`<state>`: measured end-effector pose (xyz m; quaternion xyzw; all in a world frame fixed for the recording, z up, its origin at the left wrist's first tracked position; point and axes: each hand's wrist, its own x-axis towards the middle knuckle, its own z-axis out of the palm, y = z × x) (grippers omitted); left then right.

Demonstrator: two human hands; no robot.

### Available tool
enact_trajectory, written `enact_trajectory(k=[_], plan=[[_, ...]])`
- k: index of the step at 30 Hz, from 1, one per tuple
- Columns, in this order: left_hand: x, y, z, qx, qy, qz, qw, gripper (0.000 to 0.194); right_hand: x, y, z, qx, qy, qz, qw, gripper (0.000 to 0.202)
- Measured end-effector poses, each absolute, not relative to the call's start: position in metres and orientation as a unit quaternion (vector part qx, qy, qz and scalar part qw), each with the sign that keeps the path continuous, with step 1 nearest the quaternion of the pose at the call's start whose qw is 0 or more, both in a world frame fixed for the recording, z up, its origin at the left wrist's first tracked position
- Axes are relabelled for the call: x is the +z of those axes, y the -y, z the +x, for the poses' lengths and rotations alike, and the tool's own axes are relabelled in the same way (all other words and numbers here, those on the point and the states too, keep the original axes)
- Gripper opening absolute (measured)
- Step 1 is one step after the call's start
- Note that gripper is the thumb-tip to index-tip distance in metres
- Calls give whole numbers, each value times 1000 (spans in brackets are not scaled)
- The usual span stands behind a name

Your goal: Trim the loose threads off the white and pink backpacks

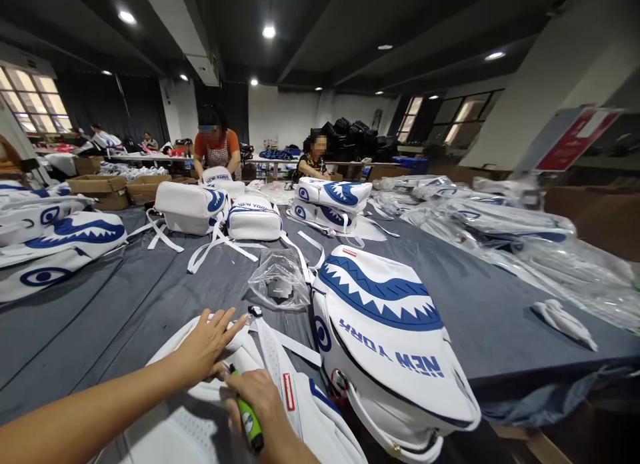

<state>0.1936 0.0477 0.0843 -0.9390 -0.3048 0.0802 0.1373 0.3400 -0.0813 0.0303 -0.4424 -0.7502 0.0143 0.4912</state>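
Observation:
A white backpack (195, 391) lies in front of me with its straps and padded mesh side facing up. My left hand (213, 344) rests on its upper part, palm down, fingers stretched out. In my right hand (260, 401) is a green pen-like tool with black ends (247, 417), its thin tip pointing toward the backpack by my left fingers. What the tip touches is hard to make out. Right beside this bag, another white backpack (385, 344) with blue teeth artwork and NEW YORK lettering lies on the table (480, 311).
A clear plastic bag (280, 281) lies ahead of my hands. More white backpacks (190, 207) stand farther back, with others stacked at left (60, 251). Plastic-wrapped backpacks (500, 217) line the right side near a white glove-like cloth (565, 323). Two people work across the table.

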Motion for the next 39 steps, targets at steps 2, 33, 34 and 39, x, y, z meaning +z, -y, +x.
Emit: enact_trajectory(k=[2, 33, 34, 39], plan=[[83, -48, 192, 61, 301, -941, 142, 113, 40, 77, 351, 13, 731, -455, 509, 32], [106, -65, 186, 143, 405, -901, 62, 123, 58, 5, 331, 132, 652, -735, 132, 81], [104, -65, 187, 143, 408, -899, 63, 120, 58, 4, 331, 140, 651, -734, 130, 81], [97, -61, 191, 116, 420, -896, 80, 100, 56, 5, 334, 138, 654, -731, 134, 79]])
